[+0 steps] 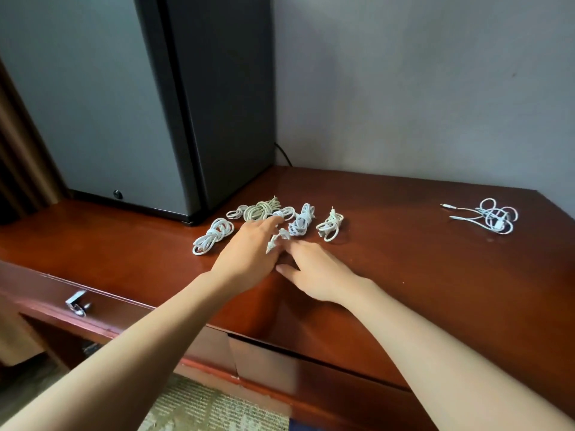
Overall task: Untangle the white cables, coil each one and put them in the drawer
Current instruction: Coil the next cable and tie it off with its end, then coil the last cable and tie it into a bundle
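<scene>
Reddish-brown glossy wood makes up the desk point(404, 259), and at its far left, under the front edge, sits the drawer point(37, 293) with a metal handle point(75, 303). Whether the drawer is pulled out at all cannot be told from this angle. Below it a strip of patterned carpet point(202, 409) shows.

A black mini fridge point(124, 104) stands on the left rear of the desk, with a black cord point(281, 154) running down the grey wall point(420, 88) just behind it.

In front of the fridge's right corner, a row of bundled white cables lies on the desk. From the left these are a long looped coil point(213, 236), a small coil point(235, 213), a thick beige coil point(263, 209), a thin coil point(287, 213) partly hidden by fingers, a bluish-white coil point(300, 222), and a last coil point(329, 227) set slightly apart.

The left hand point(249, 256) reaches forward with its fingers stretched out and relaxed, the tips over the thin coil. A short loose cable point(275, 241) lies just beside those fingers, between the two hands; whether either hand touches it is unclear. The right hand point(317, 272) lies low over the desk close beside the left, fingers straight and spread, gripping nothing.

Well apart, near the right rear corner of the desk, lies a tangle of white cables point(491, 217), its plug ends trailing left.
</scene>
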Demonstrator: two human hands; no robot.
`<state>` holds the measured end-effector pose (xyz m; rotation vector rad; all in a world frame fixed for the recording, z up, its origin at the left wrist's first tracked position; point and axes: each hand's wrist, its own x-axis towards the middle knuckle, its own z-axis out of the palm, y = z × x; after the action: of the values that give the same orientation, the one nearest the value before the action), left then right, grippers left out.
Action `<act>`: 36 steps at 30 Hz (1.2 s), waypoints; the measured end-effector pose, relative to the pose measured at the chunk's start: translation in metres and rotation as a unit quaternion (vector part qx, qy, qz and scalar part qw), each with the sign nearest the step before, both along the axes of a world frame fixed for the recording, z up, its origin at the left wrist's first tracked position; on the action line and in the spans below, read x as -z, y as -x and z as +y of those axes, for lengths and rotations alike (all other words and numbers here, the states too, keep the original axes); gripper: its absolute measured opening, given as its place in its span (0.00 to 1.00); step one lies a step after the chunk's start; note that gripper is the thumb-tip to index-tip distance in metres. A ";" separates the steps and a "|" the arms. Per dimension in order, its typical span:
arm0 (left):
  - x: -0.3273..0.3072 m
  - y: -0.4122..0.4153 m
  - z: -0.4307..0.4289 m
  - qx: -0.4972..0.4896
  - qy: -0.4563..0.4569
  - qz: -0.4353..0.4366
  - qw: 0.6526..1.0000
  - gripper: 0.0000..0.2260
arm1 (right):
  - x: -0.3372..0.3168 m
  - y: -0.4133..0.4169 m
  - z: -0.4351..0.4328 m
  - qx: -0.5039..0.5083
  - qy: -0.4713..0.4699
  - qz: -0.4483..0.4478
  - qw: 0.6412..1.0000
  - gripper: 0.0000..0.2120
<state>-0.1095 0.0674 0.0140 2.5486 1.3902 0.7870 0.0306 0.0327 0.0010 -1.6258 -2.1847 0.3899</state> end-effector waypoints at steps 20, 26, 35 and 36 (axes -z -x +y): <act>0.024 -0.226 -0.027 0.169 0.073 -0.231 0.955 0.15 | 0.020 -0.221 -0.050 0.345 -0.105 -0.067 0.930 0.17; 0.036 -0.250 -0.020 0.169 0.093 -0.293 0.937 0.15 | 0.023 -0.271 -0.030 0.439 0.019 -0.063 0.896 0.29; 0.039 -0.241 -0.007 0.159 0.077 -0.278 0.944 0.15 | 0.024 -0.256 -0.027 0.409 -0.094 -0.040 0.907 0.07; 0.041 -0.240 -0.006 0.167 0.072 -0.244 0.953 0.17 | 0.021 -0.249 -0.031 0.395 -0.102 -0.038 0.912 0.06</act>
<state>0.1306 0.0613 -0.0267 2.1810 0.8065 1.0996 0.2792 0.0016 -0.0196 -2.2256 -1.3615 -0.1379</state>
